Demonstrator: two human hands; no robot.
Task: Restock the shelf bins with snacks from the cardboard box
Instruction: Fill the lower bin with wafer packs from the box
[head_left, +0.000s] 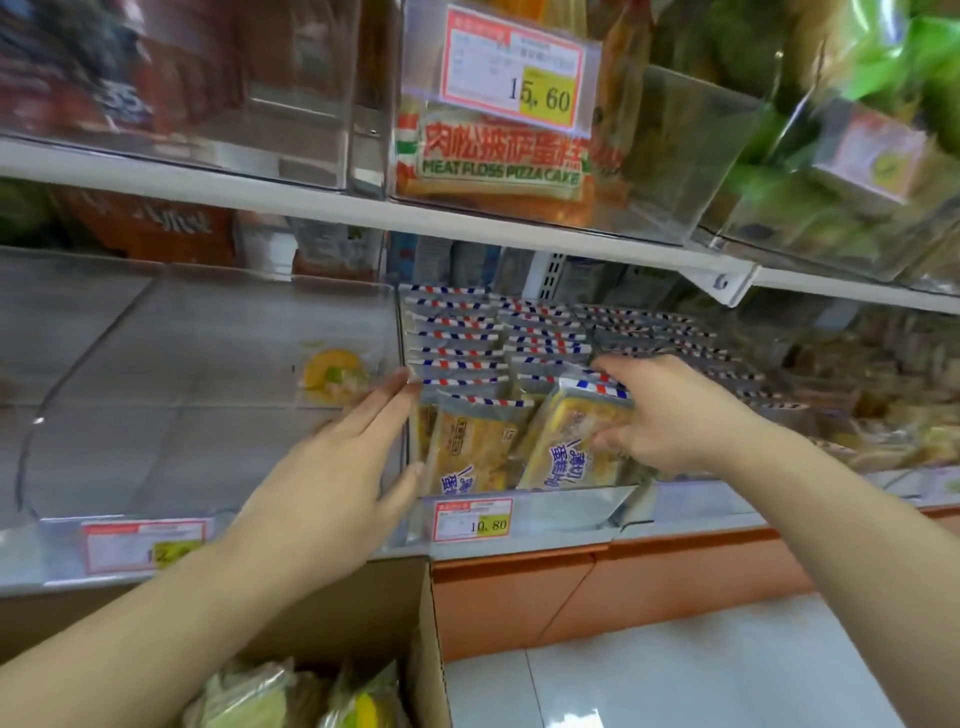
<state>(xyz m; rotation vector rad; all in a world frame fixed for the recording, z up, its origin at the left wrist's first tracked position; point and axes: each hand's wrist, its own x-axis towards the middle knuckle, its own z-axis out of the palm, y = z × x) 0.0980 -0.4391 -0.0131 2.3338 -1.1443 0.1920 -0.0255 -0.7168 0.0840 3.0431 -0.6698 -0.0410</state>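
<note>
A clear shelf bin (524, 506) in the middle holds several yellow cake packets with red-and-blue striped tops. My right hand (670, 415) grips the front right packet (569, 449) inside that bin, fingers curled over its top and side. My left hand (353, 447) has straight fingers pressed against the bin's left wall, beside the front left packet (470, 449). The cardboard box (405, 639) stands below at the bottom, with green and yellow snack packets (301, 696) in it.
The clear bin (156, 374) to the left holds one yellow-labelled packet (332, 371). The upper shelf carries a pizza cake bin (493, 156) with a 15.60 price tag. Green packets (883, 130) fill bins at upper right. Orange shelf base (597, 587) and pale floor tiles lie below.
</note>
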